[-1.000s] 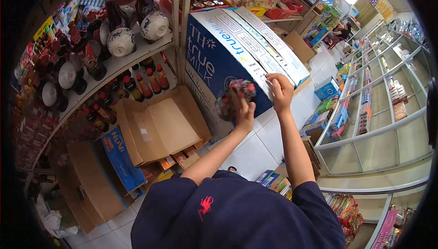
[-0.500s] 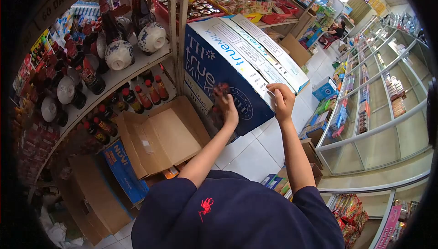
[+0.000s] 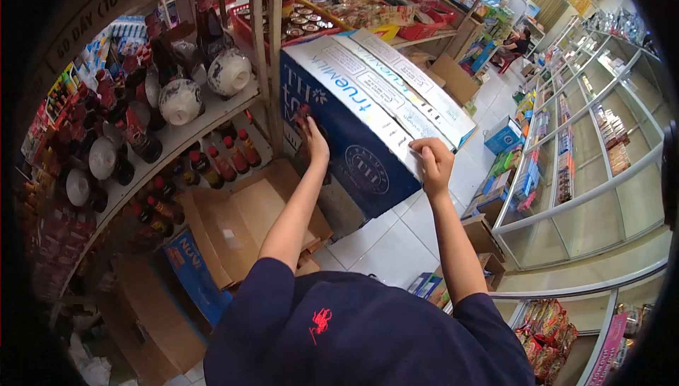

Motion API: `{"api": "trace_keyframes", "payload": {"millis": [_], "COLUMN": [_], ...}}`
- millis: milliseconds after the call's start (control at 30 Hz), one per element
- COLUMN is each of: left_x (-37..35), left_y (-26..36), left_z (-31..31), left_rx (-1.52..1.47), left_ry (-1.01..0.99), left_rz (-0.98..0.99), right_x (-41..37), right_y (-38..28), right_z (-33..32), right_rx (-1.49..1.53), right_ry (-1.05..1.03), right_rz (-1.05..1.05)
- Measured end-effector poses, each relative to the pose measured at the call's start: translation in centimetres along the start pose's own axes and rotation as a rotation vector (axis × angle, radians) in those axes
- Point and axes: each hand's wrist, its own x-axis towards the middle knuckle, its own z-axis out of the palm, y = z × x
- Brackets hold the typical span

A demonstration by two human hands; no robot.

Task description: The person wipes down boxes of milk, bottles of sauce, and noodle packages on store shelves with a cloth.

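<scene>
While my right hand (image 3: 435,165) pinches the top edge of the milk box (image 3: 357,142), apparently steadying it, my left hand (image 3: 316,147) curls around a blurred, dark reddish bundle (image 3: 303,113) against its side. Below that hand sits an open carton (image 3: 244,234); beyond, a red basket (image 3: 422,29).

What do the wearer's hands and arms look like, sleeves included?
Left hand and right hand ungloved, no watch visible. Navy shirt, short sleeves ending near the elbows, small red emblem like a horse and rider. No cables visible.
</scene>
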Motion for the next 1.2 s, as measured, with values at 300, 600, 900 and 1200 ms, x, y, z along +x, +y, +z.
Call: {"api": "trace_keyframes", "payload": {"millis": [300,600,900,1200], "left_x": [4.3,6.9,10.5,11.0], "left_y": [7.4,5.3,10.6,0.6], "left_z": [1.7,-1.3,-0.8,-2.8], "left_rx": [0.179,0.273,0.307,0.305], "left_ry": [0.078,0.234,0.393,0.479], "left_rz": [0.616,0.383,0.647,0.476], "right_x": [0.1,0.2,0.3,0.1], "right_y": [0.2,0.0,-0.4,-0.4], "right_z": [0.0,0.0,0.1,0.1], "right_rx": [0.0,0.0,0.036,0.028], "right_ry": [-0.006,-0.011,-0.013,-0.002], "right_rz": [-0.018,-0.023,0.011,0.017]}}
